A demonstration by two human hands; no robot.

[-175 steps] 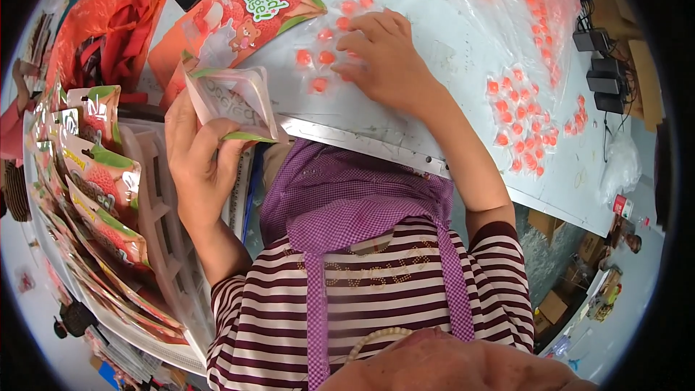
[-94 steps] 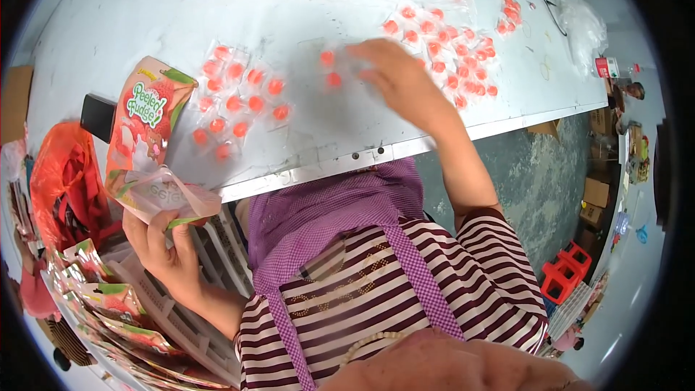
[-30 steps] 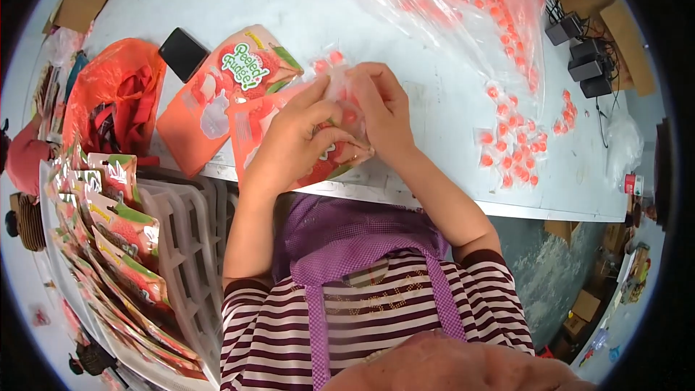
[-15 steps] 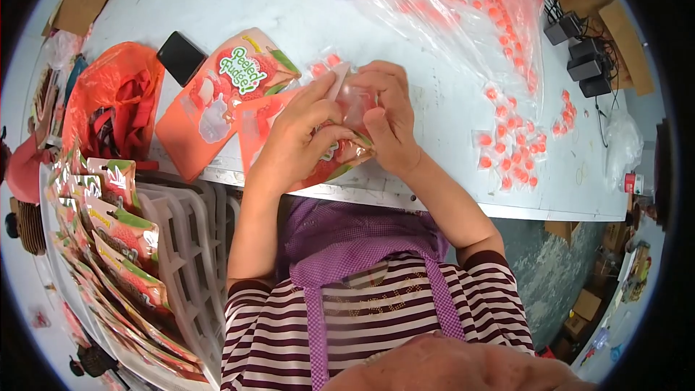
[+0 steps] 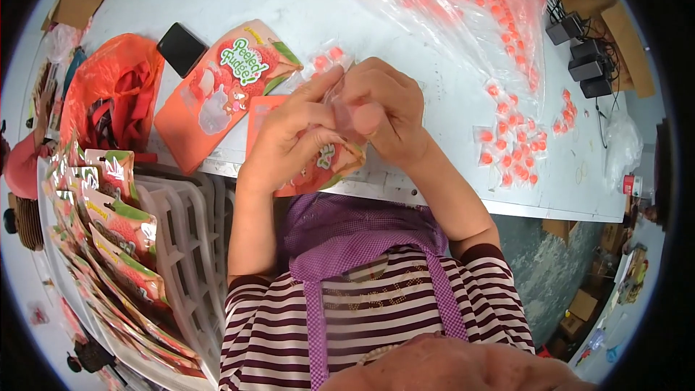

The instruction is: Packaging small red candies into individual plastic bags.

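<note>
Near the table's front edge, my left hand point(image 5: 295, 130) and my right hand point(image 5: 387, 110) are both closed on one printed red candy pouch point(image 5: 308, 175). Its printed part hangs below my left hand, and a clear part shows between my fingers. My fingertips meet along the pouch's bottom or top edge; I cannot tell which. Just beyond my hands lie several small wrapped red-and-white candies point(image 5: 324, 60). To the left, a flat stack of similar pouches point(image 5: 190, 124) rests on the table, its top one showing a clear window.
A big clear bag of candies point(image 5: 463, 7) lies at the back, with loose candies point(image 5: 515, 143) spilled to the right. A black phone point(image 5: 181, 48) and a red plastic bag point(image 5: 108, 94) are at left. Several pouches point(image 5: 123, 232) stand in a white plastic crate point(image 5: 184, 239). Black power adapters point(image 5: 590, 69) sit far right.
My right hand has curled further over the pouch edge, its fingers more bent. The pouch has tilted and shifted slightly left, with both hands still on it.
</note>
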